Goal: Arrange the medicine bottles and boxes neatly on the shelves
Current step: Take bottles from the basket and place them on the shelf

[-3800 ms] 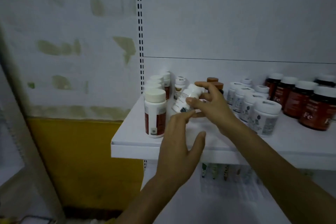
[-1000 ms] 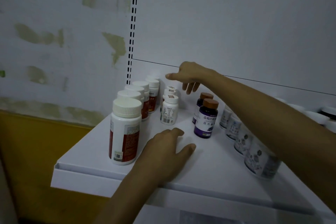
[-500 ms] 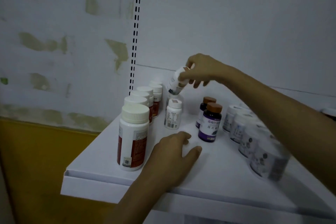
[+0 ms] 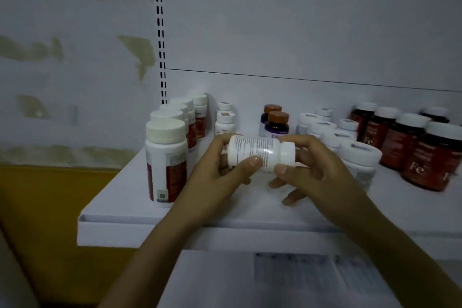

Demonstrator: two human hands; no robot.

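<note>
The small white bottle (image 4: 260, 155), lifted from the back row half a second ago, has been brought forward and is now held on its side above the shelf (image 4: 130, 182), so placing remains to be done. It is gripped by both the left hand (image 4: 220, 177) and right hand (image 4: 315, 170), fingers closed round it. Smooth plastic is suggested, cylindrical, with a printed label and ribbed cap.

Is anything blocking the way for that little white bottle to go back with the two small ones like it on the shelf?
Nothing visible does. The small white bottle, held sideways by the left hand and right hand, hangs just in front of the two matching bottles; the shelf before them looks bare.
</note>
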